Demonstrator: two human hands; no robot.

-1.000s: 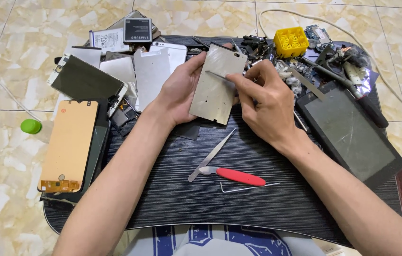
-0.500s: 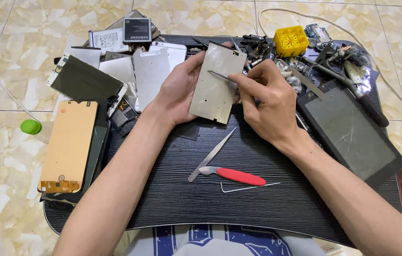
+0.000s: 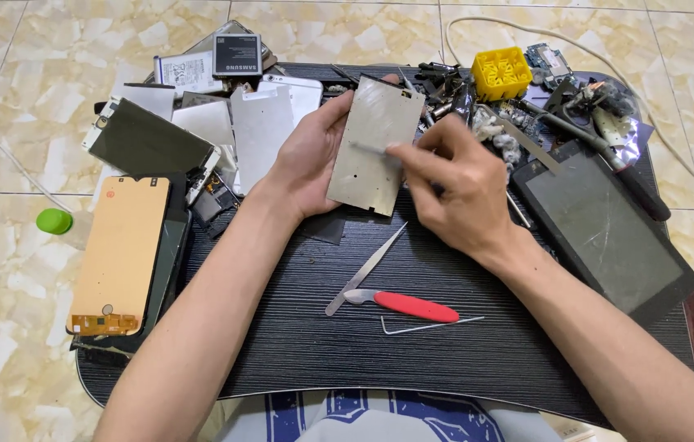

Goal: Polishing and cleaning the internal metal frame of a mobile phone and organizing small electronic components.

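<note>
My left hand (image 3: 307,164) has its grip closed around a grey metal plate (image 3: 375,146), tilted above the tabletop (image 3: 412,360). My right hand (image 3: 457,192) pinches a thin tool (image 3: 371,151) against the plate.

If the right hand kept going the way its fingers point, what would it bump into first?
The right hand points left with a thin tool pinched in its fingertips, and the tool's tip is already at the grey metal plate held by the left hand. So it would probably meet the plate first, though depth is hard to judge.
</note>
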